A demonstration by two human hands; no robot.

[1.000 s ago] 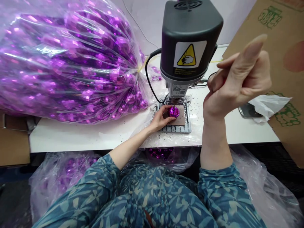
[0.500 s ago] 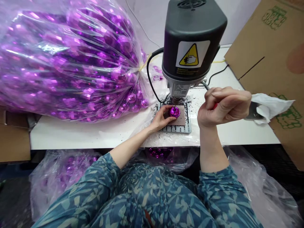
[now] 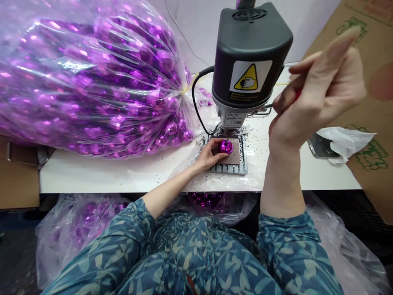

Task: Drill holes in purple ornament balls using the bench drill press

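My left hand (image 3: 209, 155) pinches a shiny purple faceted ball (image 3: 226, 147) between thumb and fingers. The ball rests on a brown board (image 3: 233, 158) on the slotted metal base (image 3: 244, 167) of a small drill press (image 3: 252, 45). Right above the ball is the drill's tip; whether it touches the ball I cannot tell. My right hand (image 3: 319, 90), raised beside the motor housing, is closed around the drill press lever (image 3: 269, 106). A bit of the lever's red grip shows between the fingers, and the rest is hidden.
A large tied clear bag of purple balls (image 3: 101, 86) fills the table's left side. Cardboard boxes stand at right (image 3: 374, 135) and left (image 3: 19, 180). A phone (image 3: 321, 146) lies partly under a white tissue (image 3: 346, 141). Dark shavings litter the base. More bagged balls (image 3: 207, 200) sit below the table edge.
My right hand has moved up and to the right with the lever, its wrist turning. The drill press appears slightly lower in view. My left hand stays on the ball at the base.
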